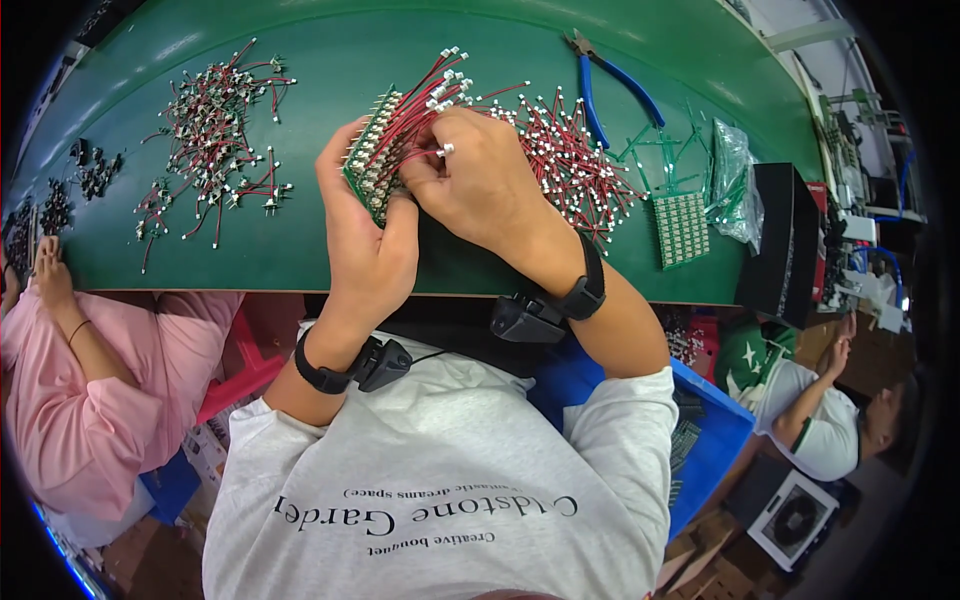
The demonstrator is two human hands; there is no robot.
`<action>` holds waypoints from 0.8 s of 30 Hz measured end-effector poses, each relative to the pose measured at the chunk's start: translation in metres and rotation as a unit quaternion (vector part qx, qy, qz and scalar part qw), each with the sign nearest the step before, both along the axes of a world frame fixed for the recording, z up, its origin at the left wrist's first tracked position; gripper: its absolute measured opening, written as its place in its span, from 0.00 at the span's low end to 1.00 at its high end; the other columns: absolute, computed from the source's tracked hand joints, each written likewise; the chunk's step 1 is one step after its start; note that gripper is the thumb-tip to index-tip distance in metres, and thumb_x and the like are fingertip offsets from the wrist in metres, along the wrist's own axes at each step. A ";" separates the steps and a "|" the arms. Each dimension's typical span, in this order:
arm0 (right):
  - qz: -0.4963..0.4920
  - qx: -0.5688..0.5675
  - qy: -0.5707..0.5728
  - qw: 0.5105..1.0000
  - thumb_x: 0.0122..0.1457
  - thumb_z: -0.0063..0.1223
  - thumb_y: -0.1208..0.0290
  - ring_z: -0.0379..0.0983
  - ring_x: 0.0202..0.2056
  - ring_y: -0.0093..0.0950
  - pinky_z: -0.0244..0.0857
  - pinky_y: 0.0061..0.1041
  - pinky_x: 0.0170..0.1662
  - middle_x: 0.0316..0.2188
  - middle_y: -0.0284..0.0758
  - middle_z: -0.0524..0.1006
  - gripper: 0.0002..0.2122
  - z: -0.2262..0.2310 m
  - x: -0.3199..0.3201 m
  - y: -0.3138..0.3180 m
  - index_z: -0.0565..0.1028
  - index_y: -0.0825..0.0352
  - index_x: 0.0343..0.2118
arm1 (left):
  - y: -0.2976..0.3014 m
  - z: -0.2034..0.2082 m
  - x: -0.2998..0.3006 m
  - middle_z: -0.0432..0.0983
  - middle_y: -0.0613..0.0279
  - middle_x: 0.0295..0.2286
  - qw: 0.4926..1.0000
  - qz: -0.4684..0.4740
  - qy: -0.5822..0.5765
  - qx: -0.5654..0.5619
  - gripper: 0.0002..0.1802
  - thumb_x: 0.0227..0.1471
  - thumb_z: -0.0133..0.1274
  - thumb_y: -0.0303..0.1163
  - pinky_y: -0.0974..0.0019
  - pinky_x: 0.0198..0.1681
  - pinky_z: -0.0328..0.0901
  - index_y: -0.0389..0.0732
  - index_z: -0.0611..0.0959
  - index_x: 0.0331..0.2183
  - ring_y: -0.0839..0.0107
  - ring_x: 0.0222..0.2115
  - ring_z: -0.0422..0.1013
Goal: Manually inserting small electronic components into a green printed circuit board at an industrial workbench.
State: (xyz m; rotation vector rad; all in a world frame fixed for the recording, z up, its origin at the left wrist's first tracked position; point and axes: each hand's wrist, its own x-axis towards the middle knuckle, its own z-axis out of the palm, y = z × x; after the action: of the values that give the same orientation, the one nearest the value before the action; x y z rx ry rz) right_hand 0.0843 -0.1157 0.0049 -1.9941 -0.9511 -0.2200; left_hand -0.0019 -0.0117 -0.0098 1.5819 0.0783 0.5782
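Note:
My left hand (365,250) is closed around a green circuit board panel (378,205), held tilted above the near part of the table. Rows of small white sockets cover its face, and several red-and-black wire leads with white plugs (440,92) fan out from it to the upper right. Against that face, the bent fingers of my right hand (485,180) pinch a wire lead (446,151), its white plug showing beside the knuckles. The pinched end is hidden by my fingers. Just right of my right hand lies a heap of loose red-and-black wire leads (580,165).
Blue-handled cutters (588,100) lie beyond the heap. At right are another board panel (682,230), green strips (665,165), a clear plastic bag (738,180) and a black box (778,240). Small wired boards (212,125) are piled at left. People sit on both sides.

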 end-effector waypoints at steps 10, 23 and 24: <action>0.006 -0.006 -0.104 0.995 0.44 0.55 0.82 0.71 0.31 0.45 0.66 0.39 0.32 0.28 0.44 0.73 0.09 -0.005 0.006 -0.002 0.72 0.72 0.30 | 0.002 0.007 -0.002 0.65 0.53 0.48 0.999 -0.020 0.026 -0.014 0.32 0.48 0.40 0.11 0.66 0.55 0.60 0.33 0.56 0.56 0.69 0.49 0.65; -0.122 -0.089 -0.116 0.982 0.49 0.57 0.75 0.72 0.33 0.36 0.68 0.30 0.38 0.29 0.36 0.74 0.05 -0.003 0.064 -0.046 0.80 0.63 0.31 | 0.031 0.006 0.002 0.71 0.53 0.44 0.978 0.008 0.038 -0.205 0.28 0.47 0.41 0.11 0.62 0.42 0.71 0.34 0.62 0.51 0.66 0.40 0.73; -0.123 -0.089 -0.116 0.982 0.49 0.57 0.75 0.72 0.33 0.36 0.68 0.30 0.38 0.29 0.36 0.74 0.05 -0.009 0.064 -0.046 0.80 0.63 0.31 | 0.032 0.007 0.002 0.71 0.53 0.44 0.978 0.010 0.036 -0.203 0.27 0.47 0.41 0.11 0.62 0.42 0.71 0.34 0.62 0.51 0.65 0.40 0.73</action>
State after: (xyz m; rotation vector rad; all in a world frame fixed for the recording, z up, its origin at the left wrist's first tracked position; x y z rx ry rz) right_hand 0.1481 -0.1613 -0.0038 -2.2889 -0.8906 -0.5308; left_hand -0.0001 0.0201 -0.0032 1.2037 0.2514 0.4845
